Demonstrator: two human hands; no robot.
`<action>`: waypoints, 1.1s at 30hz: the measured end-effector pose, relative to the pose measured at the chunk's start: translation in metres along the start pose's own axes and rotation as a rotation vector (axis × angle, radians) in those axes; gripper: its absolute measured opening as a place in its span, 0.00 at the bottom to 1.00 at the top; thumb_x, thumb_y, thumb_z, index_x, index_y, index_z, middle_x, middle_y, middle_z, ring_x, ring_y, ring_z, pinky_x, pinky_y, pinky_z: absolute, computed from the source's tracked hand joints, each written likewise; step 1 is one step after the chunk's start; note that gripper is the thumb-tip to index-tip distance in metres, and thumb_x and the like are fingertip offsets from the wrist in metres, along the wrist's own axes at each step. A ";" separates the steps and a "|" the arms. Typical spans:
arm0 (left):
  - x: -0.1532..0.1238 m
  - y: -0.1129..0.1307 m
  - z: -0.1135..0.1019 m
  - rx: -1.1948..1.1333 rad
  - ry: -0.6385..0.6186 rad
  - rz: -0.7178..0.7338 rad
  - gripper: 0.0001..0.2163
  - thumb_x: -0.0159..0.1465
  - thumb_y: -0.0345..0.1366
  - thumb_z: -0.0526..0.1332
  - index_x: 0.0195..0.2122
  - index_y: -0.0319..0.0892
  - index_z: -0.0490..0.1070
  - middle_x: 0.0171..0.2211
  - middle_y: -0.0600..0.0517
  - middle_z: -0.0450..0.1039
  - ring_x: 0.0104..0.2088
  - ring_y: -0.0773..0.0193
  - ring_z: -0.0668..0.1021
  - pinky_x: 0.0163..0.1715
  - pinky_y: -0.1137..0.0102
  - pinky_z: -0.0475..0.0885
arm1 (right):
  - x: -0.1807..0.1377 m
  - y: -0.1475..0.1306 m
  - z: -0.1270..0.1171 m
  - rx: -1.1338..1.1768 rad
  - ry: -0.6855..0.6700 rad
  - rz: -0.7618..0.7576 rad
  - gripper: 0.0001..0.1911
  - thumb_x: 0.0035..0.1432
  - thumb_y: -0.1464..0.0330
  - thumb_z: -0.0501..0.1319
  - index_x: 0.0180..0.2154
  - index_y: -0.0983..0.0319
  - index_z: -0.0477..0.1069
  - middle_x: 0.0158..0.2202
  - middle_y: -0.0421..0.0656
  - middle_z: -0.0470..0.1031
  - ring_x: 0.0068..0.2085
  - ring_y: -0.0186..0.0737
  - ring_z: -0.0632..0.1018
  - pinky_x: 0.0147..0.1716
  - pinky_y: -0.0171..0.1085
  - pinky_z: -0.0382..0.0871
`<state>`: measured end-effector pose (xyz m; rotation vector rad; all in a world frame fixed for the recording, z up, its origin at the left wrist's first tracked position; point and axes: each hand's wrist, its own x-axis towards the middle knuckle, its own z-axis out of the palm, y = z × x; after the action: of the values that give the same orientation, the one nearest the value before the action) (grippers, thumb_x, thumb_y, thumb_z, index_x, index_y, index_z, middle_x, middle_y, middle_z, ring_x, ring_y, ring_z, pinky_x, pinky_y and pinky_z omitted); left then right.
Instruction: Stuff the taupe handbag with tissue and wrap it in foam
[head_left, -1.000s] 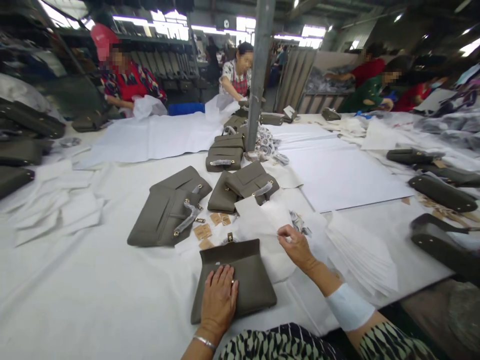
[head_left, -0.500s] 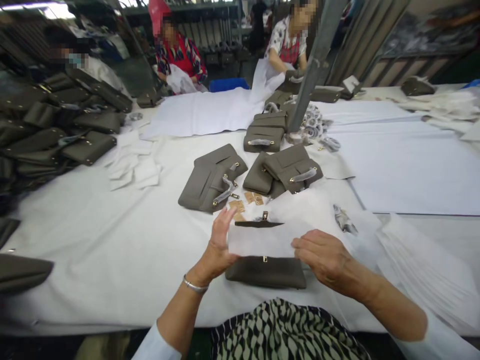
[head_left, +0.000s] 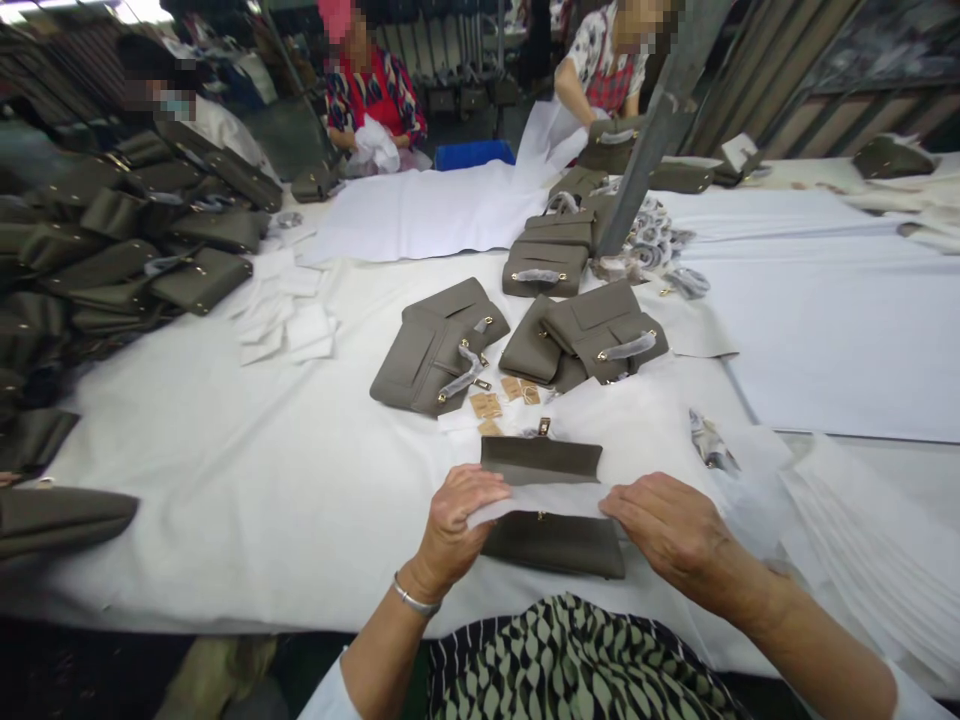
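Observation:
A folded strip of white paper (head_left: 559, 499) stretches between my two hands, across an olive-grey handbag (head_left: 559, 548) lying on the table in front of me. My left hand (head_left: 463, 512) is closed on the strip's left end. At the other end, the fingers of my right hand (head_left: 670, 527) pinch the paper. Beyond the strip, the bag's raised flap (head_left: 540, 460) shows, with a gold clasp (head_left: 544, 427) at its far edge. The paper hides the middle of the bag.
Brown tags (head_left: 486, 405) lie beyond the bag, near several more handbags (head_left: 420, 360). A pile of bags (head_left: 202, 280) fills the left side. White sheets (head_left: 862, 520) are stacked at right. A metal post (head_left: 652, 150) rises from the table. Several people work across it.
The paper has gone from a wider upright sheet to a narrow strip, lower over the bag. My left hand has closed over its end. More of the bag's flap shows.

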<state>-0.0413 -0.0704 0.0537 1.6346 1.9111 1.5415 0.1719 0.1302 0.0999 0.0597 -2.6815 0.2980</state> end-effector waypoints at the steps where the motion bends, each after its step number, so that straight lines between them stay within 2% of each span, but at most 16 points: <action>1: -0.001 0.001 0.001 -0.003 0.006 -0.011 0.05 0.63 0.34 0.62 0.40 0.45 0.75 0.35 0.50 0.79 0.41 0.58 0.79 0.50 0.57 0.68 | -0.001 0.000 0.000 -0.003 -0.002 0.004 0.10 0.59 0.78 0.56 0.41 0.63 0.70 0.34 0.44 0.75 0.34 0.37 0.72 0.35 0.39 0.67; 6: -0.002 0.007 0.007 -0.015 0.049 -0.036 0.01 0.61 0.32 0.65 0.33 0.44 0.74 0.29 0.52 0.77 0.36 0.60 0.78 0.45 0.61 0.70 | -0.006 -0.001 0.000 -0.006 -0.022 0.020 0.08 0.59 0.77 0.58 0.40 0.62 0.69 0.31 0.43 0.73 0.32 0.38 0.70 0.34 0.40 0.64; 8: -0.002 0.009 0.007 -0.023 0.053 -0.066 0.03 0.61 0.33 0.65 0.30 0.43 0.73 0.26 0.53 0.75 0.32 0.63 0.76 0.40 0.64 0.70 | -0.010 0.000 0.001 -0.012 -0.023 0.056 0.04 0.60 0.74 0.59 0.38 0.61 0.70 0.30 0.42 0.73 0.31 0.38 0.70 0.34 0.40 0.63; 10: -0.004 0.009 0.006 -0.002 0.044 -0.141 0.06 0.62 0.35 0.64 0.28 0.42 0.72 0.24 0.53 0.72 0.29 0.65 0.73 0.34 0.68 0.68 | -0.014 0.002 0.004 0.008 -0.029 0.139 0.02 0.61 0.69 0.60 0.34 0.60 0.69 0.27 0.41 0.71 0.29 0.38 0.70 0.32 0.40 0.62; 12: -0.009 0.006 0.007 0.046 0.013 -0.281 0.09 0.64 0.38 0.61 0.27 0.41 0.71 0.23 0.54 0.69 0.26 0.67 0.71 0.29 0.71 0.66 | -0.019 0.009 0.011 0.106 -0.063 0.284 0.08 0.61 0.64 0.60 0.30 0.59 0.68 0.26 0.40 0.71 0.28 0.37 0.71 0.29 0.38 0.62; 15: -0.020 -0.003 0.015 0.087 -0.051 -0.543 0.14 0.66 0.44 0.56 0.28 0.41 0.70 0.23 0.55 0.68 0.25 0.67 0.70 0.28 0.72 0.65 | -0.028 0.020 0.031 0.434 -0.173 0.614 0.10 0.60 0.61 0.59 0.30 0.59 0.68 0.27 0.39 0.72 0.29 0.36 0.73 0.29 0.36 0.65; 17: -0.032 -0.011 0.023 0.123 -0.117 -0.671 0.15 0.67 0.45 0.54 0.29 0.42 0.70 0.24 0.54 0.70 0.26 0.65 0.72 0.28 0.72 0.66 | -0.034 0.023 0.049 0.706 -0.220 0.856 0.11 0.56 0.59 0.61 0.29 0.60 0.67 0.26 0.38 0.72 0.29 0.37 0.73 0.29 0.36 0.67; 19: -0.048 -0.017 0.030 0.185 -0.185 -0.739 0.13 0.66 0.44 0.54 0.31 0.42 0.71 0.24 0.53 0.72 0.27 0.63 0.74 0.29 0.71 0.67 | -0.041 0.019 0.067 1.028 -0.209 1.080 0.15 0.49 0.58 0.65 0.30 0.61 0.67 0.26 0.38 0.72 0.29 0.38 0.73 0.31 0.37 0.68; 21: -0.063 -0.022 0.033 0.236 -0.225 -0.774 0.13 0.65 0.43 0.53 0.32 0.43 0.72 0.25 0.52 0.74 0.28 0.61 0.75 0.30 0.70 0.68 | -0.050 0.009 0.082 1.355 -0.157 1.246 0.19 0.45 0.58 0.69 0.36 0.62 0.69 0.29 0.40 0.75 0.31 0.40 0.75 0.35 0.40 0.70; 23: -0.074 -0.025 0.033 0.247 -0.242 -0.783 0.12 0.66 0.43 0.53 0.35 0.43 0.72 0.26 0.51 0.75 0.29 0.59 0.76 0.30 0.70 0.69 | -0.059 -0.001 0.092 1.557 -0.125 1.332 0.24 0.44 0.59 0.70 0.42 0.63 0.69 0.34 0.44 0.77 0.34 0.42 0.77 0.39 0.42 0.71; 24: -0.077 -0.025 0.033 0.246 -0.245 -0.781 0.12 0.66 0.43 0.53 0.36 0.43 0.73 0.28 0.51 0.76 0.30 0.59 0.77 0.31 0.70 0.69 | -0.063 -0.004 0.095 1.582 -0.120 1.356 0.25 0.45 0.59 0.70 0.43 0.63 0.69 0.36 0.45 0.77 0.34 0.43 0.77 0.38 0.42 0.71; 27: -0.069 -0.025 0.032 0.264 -0.229 -0.755 0.12 0.66 0.43 0.53 0.39 0.44 0.72 0.31 0.51 0.77 0.31 0.59 0.78 0.31 0.70 0.69 | -0.072 -0.006 0.100 1.431 -0.078 1.374 0.23 0.51 0.55 0.65 0.44 0.63 0.68 0.37 0.46 0.77 0.36 0.44 0.77 0.39 0.42 0.72; 30: -0.041 -0.028 0.034 0.374 -0.231 -0.698 0.12 0.67 0.43 0.53 0.37 0.43 0.71 0.28 0.52 0.76 0.29 0.60 0.77 0.30 0.70 0.67 | -0.077 0.001 0.104 0.966 -0.006 1.273 0.18 0.55 0.53 0.59 0.39 0.61 0.68 0.35 0.45 0.76 0.37 0.45 0.76 0.41 0.44 0.71; 33: -0.014 -0.039 0.034 0.586 -0.301 -0.618 0.12 0.66 0.45 0.56 0.32 0.42 0.69 0.24 0.52 0.73 0.26 0.59 0.76 0.28 0.69 0.64 | -0.081 0.004 0.108 0.532 -0.085 1.143 0.16 0.53 0.54 0.57 0.32 0.61 0.67 0.28 0.44 0.73 0.32 0.45 0.74 0.38 0.46 0.71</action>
<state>-0.0360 -0.0566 0.0025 1.1488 2.4825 0.4993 0.1990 0.1098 -0.0313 -1.3241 -2.3262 1.3321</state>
